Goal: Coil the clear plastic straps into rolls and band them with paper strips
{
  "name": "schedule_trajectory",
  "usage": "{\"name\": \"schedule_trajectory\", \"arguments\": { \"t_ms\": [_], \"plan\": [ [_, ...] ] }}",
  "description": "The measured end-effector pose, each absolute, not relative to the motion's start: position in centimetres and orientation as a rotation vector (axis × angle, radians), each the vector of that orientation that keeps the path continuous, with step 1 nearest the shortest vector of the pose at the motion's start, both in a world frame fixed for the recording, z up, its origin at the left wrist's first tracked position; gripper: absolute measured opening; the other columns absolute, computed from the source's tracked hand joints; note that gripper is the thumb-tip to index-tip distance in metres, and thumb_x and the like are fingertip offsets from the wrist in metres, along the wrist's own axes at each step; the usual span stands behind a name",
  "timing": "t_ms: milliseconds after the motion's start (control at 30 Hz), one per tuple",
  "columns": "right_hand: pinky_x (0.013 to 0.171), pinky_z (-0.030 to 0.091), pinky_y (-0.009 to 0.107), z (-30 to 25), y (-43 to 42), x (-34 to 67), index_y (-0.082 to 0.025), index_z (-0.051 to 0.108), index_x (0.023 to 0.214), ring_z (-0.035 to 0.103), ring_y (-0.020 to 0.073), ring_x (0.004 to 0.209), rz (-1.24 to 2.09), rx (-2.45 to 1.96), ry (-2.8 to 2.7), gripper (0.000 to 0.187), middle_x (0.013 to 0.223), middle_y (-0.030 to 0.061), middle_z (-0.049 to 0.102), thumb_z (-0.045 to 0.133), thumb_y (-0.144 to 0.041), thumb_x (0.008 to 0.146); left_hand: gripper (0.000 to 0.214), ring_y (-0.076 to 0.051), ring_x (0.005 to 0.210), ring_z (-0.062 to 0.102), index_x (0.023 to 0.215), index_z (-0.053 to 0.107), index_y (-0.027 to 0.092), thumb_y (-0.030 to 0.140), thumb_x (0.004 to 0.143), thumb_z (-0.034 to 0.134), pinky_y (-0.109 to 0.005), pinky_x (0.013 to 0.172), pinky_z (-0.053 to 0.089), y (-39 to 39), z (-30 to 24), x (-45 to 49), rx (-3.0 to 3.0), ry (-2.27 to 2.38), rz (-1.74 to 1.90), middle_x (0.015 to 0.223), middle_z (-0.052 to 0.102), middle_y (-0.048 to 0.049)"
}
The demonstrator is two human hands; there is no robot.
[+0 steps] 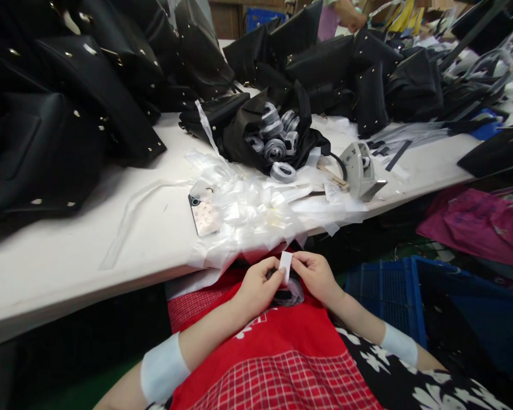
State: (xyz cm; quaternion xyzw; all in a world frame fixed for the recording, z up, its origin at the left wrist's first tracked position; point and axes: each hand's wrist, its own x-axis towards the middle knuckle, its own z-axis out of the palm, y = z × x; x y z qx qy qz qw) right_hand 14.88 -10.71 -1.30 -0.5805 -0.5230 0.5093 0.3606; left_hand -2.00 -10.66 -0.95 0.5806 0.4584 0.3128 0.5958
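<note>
Above my lap, my left hand is closed, its thumb pressed on a small white strip that could be paper or tape. My right hand pinches the upper right side of the same strip, so the two hands almost meet. Just below the fingers, a coil of greyish, see-through strap rests against the red apron. The hands partly hide this coil, and whether the fingers also touch it I cannot tell.
Crumpled clear film covers the white table's near edge beside a phone. Behind lie a black bag of coiled straps, a grey tape dispenser and many black handbags. A blue crate stands right; another person's hand shows far back.
</note>
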Motion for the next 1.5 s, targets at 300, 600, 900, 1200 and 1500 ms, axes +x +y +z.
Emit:
{"name": "schedule_trajectory", "arguments": {
  "t_ms": [300,600,900,1200,1500],
  "plan": [
    [0.070,0.050,0.028,0.7,-9.8,17.0,-0.015,0.074,0.079,0.065,0.0179,0.071,1.729,-1.416,-1.288,0.026,0.076,0.0037,0.072,0.069,-0.041,0.075,0.009,-0.018,0.073,0.061,0.083,0.053,0.018,0.025,0.078,0.058,-0.028,0.067,0.046,-11.2,-0.2,-0.8,1.398,1.157,0.741,0.080,0.065,-0.0033],
    [0.071,0.050,0.028,1.0,-9.4,17.7,-0.013,0.075,0.081,0.066,0.0156,0.069,1.922,-1.555,-1.201,0.026,0.079,0.0046,0.075,0.081,-0.030,0.062,0.030,-0.020,0.076,0.065,0.101,0.044,0.021,0.025,0.077,0.062,-0.031,0.069,0.047,-12.2,-0.3,-0.5,1.451,1.160,0.681,0.089,0.068,-0.0053],
    [0.068,0.049,0.026,1.4,-8.9,18.3,-0.014,0.075,0.078,0.063,0.0135,0.065,2.013,-1.544,-1.248,0.025,0.074,0.0028,0.074,0.082,-0.030,0.061,0.036,-0.022,0.081,0.065,0.104,0.044,0.021,0.028,0.077,0.065,-0.034,0.073,0.048,-12.2,0.2,-0.5,1.507,1.147,0.635,0.091,0.068,-0.0056],
    [0.055,0.044,0.023,1.9,-6.8,19.6,-0.012,0.072,0.079,0.058,0.0121,0.055,2.079,-1.553,-1.703,0.026,0.064,0.0012,0.069,0.077,-0.034,0.067,0.034,-0.020,0.080,0.064,0.105,0.047,0.022,0.029,0.077,0.065,-0.031,0.072,0.048,-12.2,0.5,-0.5,1.613,1.094,0.631,0.090,0.068,-0.0033],
    [0.089,0.052,0.038,3.1,-11.5,16.8,-0.020,0.070,0.108,0.066,0.0235,0.096,0.666,-1.380,-2.492,0.028,0.105,0.0088,0.072,0.050,-0.017,0.088,0.032,-0.014,0.056,0.058,0.077,0.056,0.016,0.039,0.065,0.074,-0.026,0.054,0.046,-10.1,-1.4,-1.4,0.989,0.969,0.516,0.063,0.062,0.0002]
  ]
}}
